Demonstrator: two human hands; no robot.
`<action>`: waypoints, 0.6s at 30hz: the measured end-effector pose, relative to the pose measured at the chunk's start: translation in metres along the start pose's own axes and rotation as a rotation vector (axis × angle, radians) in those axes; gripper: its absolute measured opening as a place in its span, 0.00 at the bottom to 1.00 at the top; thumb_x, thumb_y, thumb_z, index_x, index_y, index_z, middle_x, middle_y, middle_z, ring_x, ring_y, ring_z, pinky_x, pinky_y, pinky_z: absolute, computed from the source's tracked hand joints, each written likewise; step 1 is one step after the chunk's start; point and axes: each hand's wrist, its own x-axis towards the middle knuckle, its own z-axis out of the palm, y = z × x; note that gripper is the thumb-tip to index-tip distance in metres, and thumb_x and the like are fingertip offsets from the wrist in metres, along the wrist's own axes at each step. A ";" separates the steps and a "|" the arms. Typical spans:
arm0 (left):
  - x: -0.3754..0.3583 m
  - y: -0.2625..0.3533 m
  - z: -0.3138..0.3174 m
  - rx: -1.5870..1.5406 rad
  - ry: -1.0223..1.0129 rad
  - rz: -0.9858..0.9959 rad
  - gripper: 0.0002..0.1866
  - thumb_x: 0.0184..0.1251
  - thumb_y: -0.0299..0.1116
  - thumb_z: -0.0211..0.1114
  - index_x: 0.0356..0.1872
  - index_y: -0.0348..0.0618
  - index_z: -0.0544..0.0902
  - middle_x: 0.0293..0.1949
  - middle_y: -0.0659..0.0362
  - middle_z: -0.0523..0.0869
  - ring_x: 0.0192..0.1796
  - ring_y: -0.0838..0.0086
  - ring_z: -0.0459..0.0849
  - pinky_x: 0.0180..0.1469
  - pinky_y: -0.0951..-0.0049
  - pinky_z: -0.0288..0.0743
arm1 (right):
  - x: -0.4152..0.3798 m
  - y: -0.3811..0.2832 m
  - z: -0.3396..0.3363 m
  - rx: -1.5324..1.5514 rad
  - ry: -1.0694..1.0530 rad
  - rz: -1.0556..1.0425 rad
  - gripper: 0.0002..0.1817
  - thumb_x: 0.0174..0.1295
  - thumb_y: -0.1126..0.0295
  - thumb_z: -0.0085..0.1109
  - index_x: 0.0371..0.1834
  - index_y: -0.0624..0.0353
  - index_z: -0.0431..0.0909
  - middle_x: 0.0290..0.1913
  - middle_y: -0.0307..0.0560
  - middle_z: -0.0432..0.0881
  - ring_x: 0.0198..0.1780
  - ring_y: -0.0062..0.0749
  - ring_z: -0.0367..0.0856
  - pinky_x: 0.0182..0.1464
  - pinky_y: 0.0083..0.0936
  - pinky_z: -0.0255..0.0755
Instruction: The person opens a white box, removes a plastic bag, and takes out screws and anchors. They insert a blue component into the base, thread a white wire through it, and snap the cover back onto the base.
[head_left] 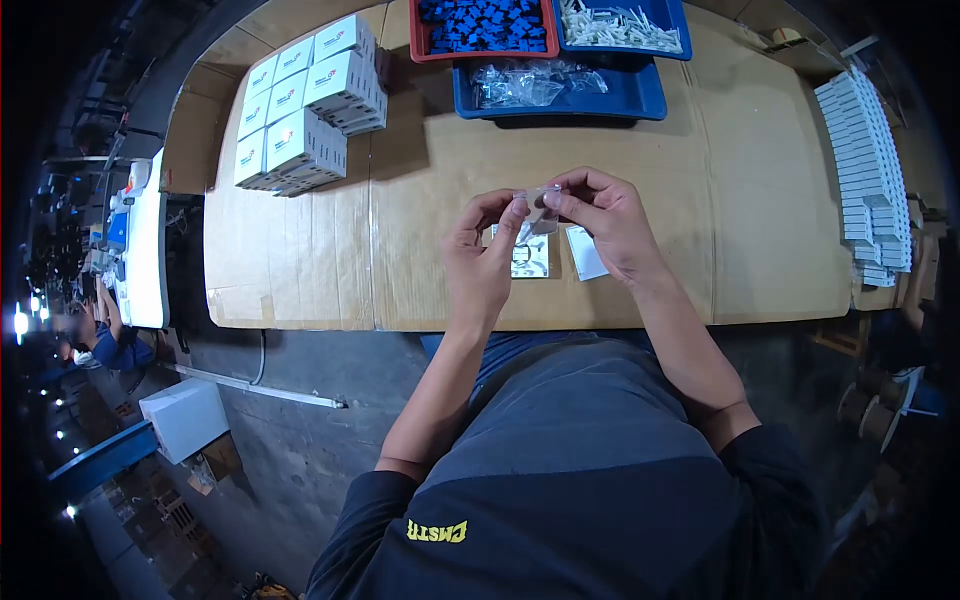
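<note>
Between my two hands is a small clear plastic bag, pinched at its upper corners above the cardboard-covered table. My left hand [486, 238] grips its left side with thumb and fingers, and my right hand [607, 215] grips its right side. Something pale shows in or behind the clear bag [541, 212]; I cannot make out what. Just below it on the table lies a silvery, shiny flat item [532, 257], partly covered by my left hand. A white card or paper [586, 253] lies to its right, partly hidden by my right hand.
Stacked white boxes [300, 110] stand at the back left. A red tray [413, 45] of blue parts and blue trays [640, 108] with white parts and clear bags sit at the back. White pieces [868, 175] are stacked at the right. People are at both sides.
</note>
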 end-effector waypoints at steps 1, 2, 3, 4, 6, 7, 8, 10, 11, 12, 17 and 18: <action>0.000 0.001 0.002 -0.012 0.018 0.001 0.10 0.78 0.30 0.70 0.50 0.32 0.87 0.41 0.59 0.90 0.44 0.81 0.85 0.49 0.80 0.77 | 0.000 0.000 -0.001 0.005 -0.007 0.014 0.09 0.70 0.76 0.69 0.51 0.67 0.86 0.44 0.46 0.90 0.45 0.25 0.88 0.52 0.24 0.83; 0.000 -0.001 0.002 -0.006 0.016 0.010 0.10 0.78 0.30 0.70 0.51 0.33 0.87 0.41 0.59 0.90 0.45 0.81 0.85 0.49 0.80 0.77 | 0.000 -0.001 -0.003 0.008 -0.015 0.028 0.09 0.71 0.75 0.69 0.51 0.67 0.86 0.44 0.46 0.90 0.45 0.26 0.89 0.52 0.25 0.83; 0.000 -0.004 0.000 0.000 0.015 0.020 0.10 0.77 0.30 0.70 0.51 0.33 0.87 0.41 0.59 0.90 0.45 0.80 0.86 0.49 0.80 0.77 | -0.001 -0.003 -0.003 0.012 -0.023 0.042 0.10 0.71 0.75 0.69 0.51 0.67 0.86 0.44 0.46 0.90 0.45 0.26 0.89 0.53 0.25 0.83; 0.000 -0.006 0.000 0.005 0.013 0.030 0.10 0.77 0.29 0.70 0.51 0.33 0.87 0.41 0.59 0.90 0.45 0.80 0.86 0.49 0.80 0.77 | -0.001 -0.003 -0.004 0.014 -0.020 0.046 0.10 0.71 0.75 0.69 0.51 0.67 0.86 0.44 0.46 0.90 0.46 0.27 0.89 0.53 0.25 0.83; 0.001 -0.005 0.001 0.010 0.029 0.026 0.10 0.77 0.29 0.70 0.51 0.33 0.87 0.41 0.59 0.90 0.45 0.80 0.86 0.49 0.80 0.77 | -0.001 -0.005 -0.003 0.019 -0.017 0.054 0.10 0.71 0.74 0.68 0.51 0.67 0.87 0.44 0.47 0.90 0.46 0.28 0.90 0.54 0.26 0.83; 0.001 -0.005 0.001 0.011 0.037 0.024 0.10 0.78 0.29 0.70 0.51 0.33 0.87 0.41 0.59 0.90 0.45 0.80 0.86 0.49 0.80 0.77 | -0.001 -0.005 -0.004 0.016 -0.016 0.049 0.10 0.71 0.74 0.68 0.51 0.67 0.87 0.44 0.47 0.90 0.46 0.28 0.90 0.54 0.26 0.83; 0.002 -0.007 0.003 0.013 0.039 0.050 0.09 0.78 0.29 0.70 0.50 0.33 0.86 0.41 0.59 0.90 0.45 0.80 0.86 0.49 0.80 0.77 | -0.001 -0.006 -0.005 0.013 -0.016 0.044 0.10 0.71 0.74 0.68 0.51 0.67 0.87 0.44 0.48 0.90 0.46 0.28 0.90 0.54 0.26 0.83; 0.004 -0.011 0.004 0.018 0.045 0.098 0.09 0.78 0.29 0.70 0.49 0.34 0.86 0.41 0.60 0.90 0.45 0.81 0.85 0.48 0.81 0.76 | -0.001 -0.007 -0.006 -0.001 -0.009 0.041 0.10 0.71 0.74 0.68 0.51 0.68 0.87 0.45 0.49 0.91 0.47 0.29 0.90 0.54 0.26 0.84; 0.004 -0.011 0.005 0.028 0.048 0.091 0.08 0.78 0.29 0.70 0.49 0.34 0.86 0.40 0.60 0.89 0.44 0.82 0.85 0.47 0.81 0.76 | 0.000 -0.007 -0.007 -0.012 -0.002 0.044 0.10 0.71 0.75 0.68 0.51 0.68 0.87 0.45 0.49 0.91 0.47 0.29 0.90 0.54 0.26 0.84; 0.004 -0.011 0.006 0.038 0.052 0.083 0.08 0.78 0.29 0.70 0.49 0.35 0.86 0.40 0.61 0.89 0.43 0.82 0.84 0.47 0.81 0.75 | 0.000 -0.008 -0.007 -0.024 0.004 0.047 0.10 0.71 0.75 0.68 0.51 0.68 0.87 0.45 0.50 0.91 0.47 0.29 0.90 0.54 0.26 0.84; 0.000 -0.008 0.007 0.061 0.052 0.055 0.08 0.77 0.30 0.70 0.48 0.35 0.86 0.38 0.63 0.87 0.41 0.84 0.82 0.44 0.82 0.73 | -0.003 -0.010 -0.006 -0.009 0.011 0.045 0.09 0.71 0.76 0.68 0.50 0.68 0.88 0.44 0.50 0.92 0.46 0.27 0.90 0.53 0.24 0.84; 0.000 -0.006 0.007 0.063 0.054 0.059 0.08 0.77 0.30 0.70 0.48 0.35 0.86 0.38 0.63 0.87 0.40 0.84 0.81 0.43 0.82 0.73 | -0.003 -0.010 -0.005 -0.017 0.013 0.041 0.08 0.71 0.76 0.68 0.49 0.68 0.88 0.43 0.49 0.92 0.46 0.27 0.90 0.52 0.24 0.83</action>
